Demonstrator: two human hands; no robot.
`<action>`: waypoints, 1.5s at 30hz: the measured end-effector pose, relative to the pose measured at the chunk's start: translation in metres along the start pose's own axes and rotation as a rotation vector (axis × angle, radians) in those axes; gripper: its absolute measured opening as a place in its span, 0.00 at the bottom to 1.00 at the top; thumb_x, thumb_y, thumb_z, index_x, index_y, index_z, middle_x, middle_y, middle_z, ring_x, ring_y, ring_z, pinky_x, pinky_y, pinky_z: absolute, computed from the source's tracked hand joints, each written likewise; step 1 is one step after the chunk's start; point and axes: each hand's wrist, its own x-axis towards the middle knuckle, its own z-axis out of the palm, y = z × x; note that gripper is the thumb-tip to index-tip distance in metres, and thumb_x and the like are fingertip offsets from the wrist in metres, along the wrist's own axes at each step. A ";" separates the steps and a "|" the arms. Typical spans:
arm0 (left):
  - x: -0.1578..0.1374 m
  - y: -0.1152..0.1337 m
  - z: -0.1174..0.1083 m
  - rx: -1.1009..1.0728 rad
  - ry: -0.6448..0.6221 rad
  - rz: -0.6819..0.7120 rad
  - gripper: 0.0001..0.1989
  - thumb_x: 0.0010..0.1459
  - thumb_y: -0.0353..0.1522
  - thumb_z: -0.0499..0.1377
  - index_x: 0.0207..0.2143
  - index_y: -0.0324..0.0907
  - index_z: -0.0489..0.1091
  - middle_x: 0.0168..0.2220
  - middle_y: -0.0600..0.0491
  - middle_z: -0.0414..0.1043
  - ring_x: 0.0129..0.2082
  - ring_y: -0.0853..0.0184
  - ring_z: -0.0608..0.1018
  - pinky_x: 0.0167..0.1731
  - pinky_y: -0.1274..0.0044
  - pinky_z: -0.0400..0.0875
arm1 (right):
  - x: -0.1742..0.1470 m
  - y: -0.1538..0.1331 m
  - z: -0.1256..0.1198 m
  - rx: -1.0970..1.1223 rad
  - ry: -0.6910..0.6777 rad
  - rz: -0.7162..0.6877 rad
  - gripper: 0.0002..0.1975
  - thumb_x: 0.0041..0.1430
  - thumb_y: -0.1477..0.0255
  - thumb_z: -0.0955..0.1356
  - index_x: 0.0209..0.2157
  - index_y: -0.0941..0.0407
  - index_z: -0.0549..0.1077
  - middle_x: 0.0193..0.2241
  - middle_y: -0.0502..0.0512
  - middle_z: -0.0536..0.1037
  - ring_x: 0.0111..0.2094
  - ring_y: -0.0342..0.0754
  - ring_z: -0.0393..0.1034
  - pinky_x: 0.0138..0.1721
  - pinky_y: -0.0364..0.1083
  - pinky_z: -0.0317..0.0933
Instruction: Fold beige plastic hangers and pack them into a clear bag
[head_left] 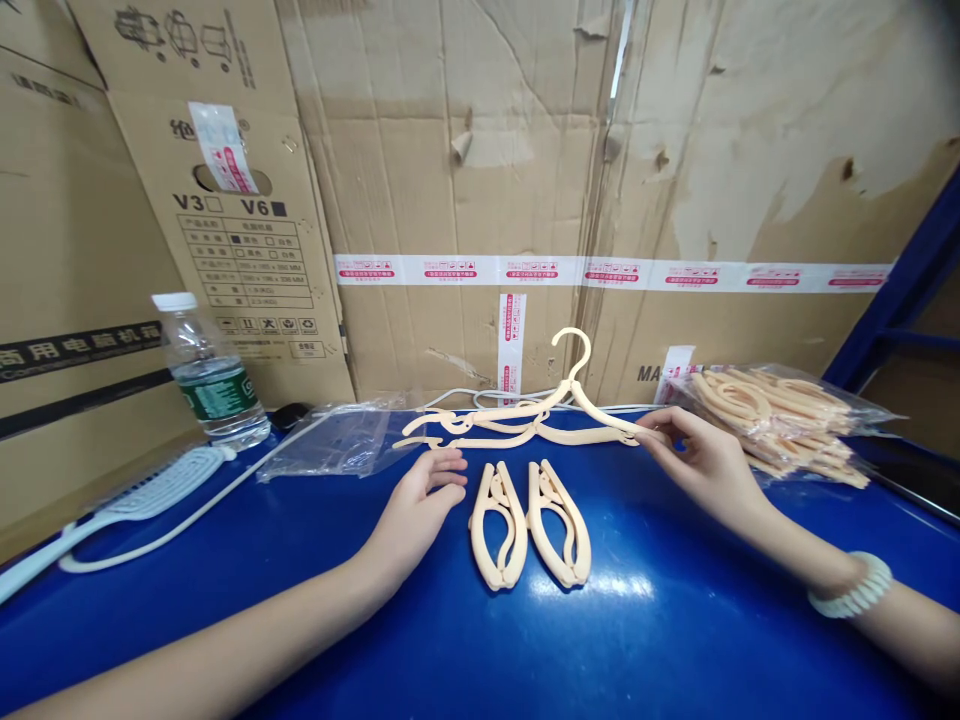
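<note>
An unfolded cream plastic hanger [517, 408] with its hook raised lies toward the back of the blue table. Another unfolded hanger [495, 441] lies just in front, partly overlapped by it. My right hand [694, 460] pinches the right end of the hangers' arms between thumb and fingertips; whether it grips one or both I cannot tell. Close to their left end is my left hand [420, 500], fingers stretched out and slightly bent, holding nothing. Between my hands, nearer me, two folded hangers [499, 530] [559, 525] lie side by side, narrow ends pointing away.
Bagged folded hangers [780, 415] are piled at the right. On the left are a clear plastic bag [337, 440], a water bottle [214, 380], a pale blue hairbrush [157, 485] and a white cable [187, 525]. Cardboard [450, 190] walls the back.
</note>
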 end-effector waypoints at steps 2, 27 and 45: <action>0.000 -0.001 0.001 -0.035 0.055 -0.009 0.26 0.44 0.31 0.58 0.49 0.40 0.63 0.50 0.43 0.69 0.45 0.57 0.75 0.53 0.64 0.64 | 0.000 -0.004 0.000 -0.006 0.000 -0.015 0.10 0.63 0.63 0.65 0.37 0.54 0.72 0.29 0.53 0.75 0.28 0.47 0.67 0.27 0.45 0.61; -0.004 -0.002 -0.001 0.131 -0.048 0.209 0.22 0.58 0.41 0.57 0.51 0.40 0.69 0.35 0.51 0.74 0.27 0.68 0.71 0.33 0.75 0.67 | -0.008 -0.029 -0.002 -0.530 -0.045 -0.407 0.12 0.68 0.68 0.61 0.40 0.56 0.74 0.36 0.59 0.79 0.31 0.51 0.70 0.30 0.48 0.62; -0.004 0.000 -0.001 0.142 -0.044 0.214 0.21 0.58 0.40 0.58 0.51 0.41 0.72 0.33 0.53 0.75 0.26 0.68 0.72 0.31 0.75 0.68 | -0.009 -0.036 0.005 0.151 -0.077 0.011 0.17 0.62 0.66 0.66 0.52 0.52 0.69 0.48 0.61 0.74 0.42 0.53 0.73 0.43 0.54 0.70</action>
